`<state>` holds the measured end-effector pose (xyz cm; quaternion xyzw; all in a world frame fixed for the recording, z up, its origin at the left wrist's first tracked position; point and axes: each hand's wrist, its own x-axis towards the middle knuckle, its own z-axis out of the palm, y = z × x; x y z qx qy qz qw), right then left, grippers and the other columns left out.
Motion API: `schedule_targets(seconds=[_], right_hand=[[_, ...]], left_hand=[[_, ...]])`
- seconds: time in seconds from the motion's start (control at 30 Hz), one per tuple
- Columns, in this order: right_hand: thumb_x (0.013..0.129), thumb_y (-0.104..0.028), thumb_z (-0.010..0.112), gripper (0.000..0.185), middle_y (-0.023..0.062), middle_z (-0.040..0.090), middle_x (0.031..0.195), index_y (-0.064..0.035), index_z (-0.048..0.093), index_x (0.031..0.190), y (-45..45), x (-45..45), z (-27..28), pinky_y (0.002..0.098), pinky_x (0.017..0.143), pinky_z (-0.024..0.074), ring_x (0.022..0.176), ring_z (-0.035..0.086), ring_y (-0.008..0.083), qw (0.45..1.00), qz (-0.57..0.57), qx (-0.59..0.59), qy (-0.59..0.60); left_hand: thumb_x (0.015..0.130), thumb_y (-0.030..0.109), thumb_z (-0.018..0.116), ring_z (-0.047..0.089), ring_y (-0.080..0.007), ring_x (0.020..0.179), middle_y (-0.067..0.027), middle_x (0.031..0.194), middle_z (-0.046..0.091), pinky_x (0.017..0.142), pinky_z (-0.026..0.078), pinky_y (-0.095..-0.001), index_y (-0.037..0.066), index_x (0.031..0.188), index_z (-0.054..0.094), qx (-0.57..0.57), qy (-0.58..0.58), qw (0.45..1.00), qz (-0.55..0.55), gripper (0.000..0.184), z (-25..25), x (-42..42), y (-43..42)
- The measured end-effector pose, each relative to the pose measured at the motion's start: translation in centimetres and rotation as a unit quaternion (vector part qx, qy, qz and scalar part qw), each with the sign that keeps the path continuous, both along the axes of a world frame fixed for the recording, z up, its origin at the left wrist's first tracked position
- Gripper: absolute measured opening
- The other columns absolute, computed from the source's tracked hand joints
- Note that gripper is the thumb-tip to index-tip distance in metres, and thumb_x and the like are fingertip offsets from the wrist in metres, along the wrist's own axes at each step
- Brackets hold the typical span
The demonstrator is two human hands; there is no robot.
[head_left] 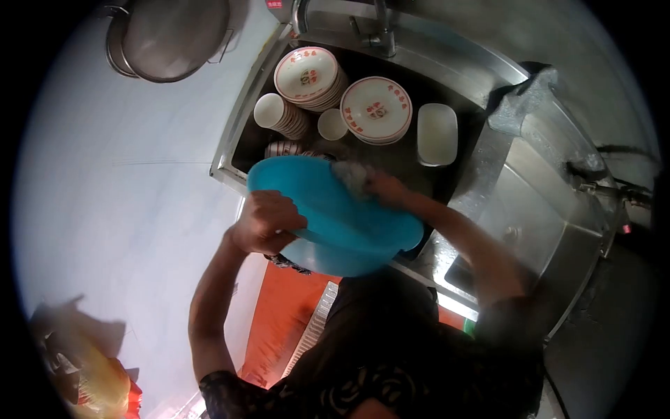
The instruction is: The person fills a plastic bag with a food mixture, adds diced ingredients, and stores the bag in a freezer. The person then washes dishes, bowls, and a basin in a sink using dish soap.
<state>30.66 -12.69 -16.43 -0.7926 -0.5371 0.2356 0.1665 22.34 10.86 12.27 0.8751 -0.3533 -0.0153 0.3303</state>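
Note:
A large blue plastic basin [293, 178] is tilted over the near edge of the sink. My left hand [266, 220] has its fingers wrapped round the basin's left rim. Inside the basin, my right hand [384, 188] is closed on a greyish scrubbing pad or cloth [352, 177], blurred, pressed near the far wall; its exact kind is hard to make out. Beyond the basin, in the sink, stand a stack of bowls [307, 73] with red patterns, a stack of plates [377, 108], a leaning stack of cups [272, 112] and a single small cup [333, 125].
A white rectangular dish [437, 133] sits at the sink's right. The faucet [380, 35] rises at the back. A grey cloth [523, 105] hangs over the divider beside a second steel basin [523, 202]. Round metal pans [167, 38] rest at upper left.

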Motion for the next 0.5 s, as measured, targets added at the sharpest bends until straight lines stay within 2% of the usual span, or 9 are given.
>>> schedule_targets(seconds=[0.07, 0.1, 0.17, 0.2, 0.27, 0.3, 0.37, 0.4, 0.5], right_hand=[[0.075, -0.015, 0.057, 0.031, 0.0106, 0.053, 0.114, -0.0154, 0.061, 0.106, 0.9, 0.3, -4.5, 0.0386, 0.087, 0.0418, 0.109, 0.048, 0.0255, 0.946, -0.250, 0.139, 0.153], [0.075, -0.015, 0.057, 0.031, 0.0106, 0.053, 0.114, -0.0154, 0.061, 0.106, 0.6, 0.6, -4.2, 0.0386, 0.087, 0.0418, 0.109, 0.048, 0.0255, 0.945, -0.253, 0.141, 0.153], [0.082, -0.023, 0.057, 0.029, 0.0099, 0.055, 0.113, -0.0107, 0.060, 0.108, -0.4, 1.6, -2.9, 0.0348, 0.088, 0.0416, 0.105, 0.051, 0.0208, 0.846, -0.363, 0.098, 0.378], [0.082, -0.023, 0.057, 0.029, 0.0099, 0.055, 0.113, -0.0107, 0.060, 0.108, -0.8, 1.6, -3.0, 0.0348, 0.088, 0.0416, 0.105, 0.051, 0.0208, 0.844, -0.371, 0.103, 0.375], [0.085, -0.038, 0.057, 0.044, 0.0106, 0.055, 0.114, -0.0044, 0.057, 0.112, -2.6, 0.7, -3.7, 0.0323, 0.086, 0.0420, 0.102, 0.051, 0.0173, 0.723, -0.446, 0.143, 0.509], [0.083, -0.046, 0.054, 0.052, 0.0090, 0.058, 0.109, -0.0062, 0.054, 0.116, -4.3, -0.5, -1.8, 0.0322, 0.085, 0.0421, 0.099, 0.053, 0.0183, 0.685, -0.420, 0.245, 0.542], [0.081, -0.059, 0.049, 0.067, 0.0097, 0.054, 0.113, -0.0072, 0.048, 0.123, -6.4, -2.3, 0.9, 0.0338, 0.087, 0.0411, 0.101, 0.052, 0.0223, 0.506, -0.403, 0.320, 0.692], [0.080, -0.063, 0.046, 0.073, 0.0119, 0.049, 0.122, -0.0064, 0.045, 0.126, -7.2, -2.7, 1.0, 0.0355, 0.090, 0.0401, 0.108, 0.049, 0.0253, 0.350, -0.389, 0.293, 0.800], [0.079, -0.064, 0.048, 0.077, 0.0159, 0.051, 0.119, -0.0036, 0.045, 0.126, -11.3, -4.0, 8.1, 0.0373, 0.094, 0.0391, 0.110, 0.049, 0.0244, 0.365, -0.390, 0.326, 0.780]], left_hand=[[0.049, 0.007, 0.065, 0.052, -0.0205, 0.053, -0.0035, 0.061, 0.053, 0.047, 0.037, -0.0303, 0.006, 0.070, 0.059, 0.015, 0.025, 0.999, 0.013, 0.021, 0.9, 0.5, 1.5], [0.053, 0.006, 0.065, 0.052, -0.0199, 0.054, -0.0046, 0.062, 0.055, 0.048, 0.037, -0.0295, 0.004, 0.070, 0.058, -0.001, 0.018, 0.999, 0.028, 0.018, 1.1, 1.0, 2.4], [0.062, 0.004, 0.066, 0.052, -0.0182, 0.055, -0.0067, 0.064, 0.057, 0.050, 0.039, -0.0276, 0.001, 0.071, 0.058, -0.078, 0.046, 0.990, 0.110, 0.013, 1.5, 1.1, 3.8], [0.067, 0.003, 0.067, 0.052, -0.0170, 0.055, -0.0077, 0.065, 0.057, 0.051, 0.039, -0.0264, -0.001, 0.071, 0.057, -0.140, 0.083, 0.971, 0.175, 0.011, 1.5, 1.0, 4.5], [0.069, 0.003, 0.067, 0.051, -0.0126, 0.060, -0.0067, 0.070, 0.059, 0.056, 0.041, -0.0239, -0.005, 0.073, 0.058, -0.171, 0.158, 0.932, 0.278, 0.012, 1.8, 0.9, 5.9], [0.068, 0.004, 0.067, 0.051, -0.0114, 0.063, -0.0048, 0.070, 0.059, 0.059, 0.041, -0.0242, -0.005, 0.072, 0.058, -0.164, 0.136, 0.929, 0.302, 0.013, 1.4, 1.1, 6.6], [0.065, 0.011, 0.068, 0.050, -0.0113, 0.067, -0.0029, 0.068, 0.056, 0.061, 0.040, -0.0250, -0.004, 0.070, 0.058, -0.202, 0.113, 0.903, 0.363, 0.019, -0.4, 1.1, 7.6], [0.067, 0.012, 0.067, 0.050, -0.0118, 0.066, -0.0038, 0.067, 0.056, 0.059, 0.039, -0.0254, -0.003, 0.068, 0.057, -0.186, 0.117, 0.920, 0.325, 0.018, -0.5, 1.5, 7.6], [0.070, 0.014, 0.064, 0.049, -0.0136, 0.059, -0.0048, 0.063, 0.054, 0.053, 0.036, -0.0265, -0.002, 0.065, 0.056, -0.185, 0.113, 0.952, 0.217, 0.019, 1.1, 2.9, 3.4]])
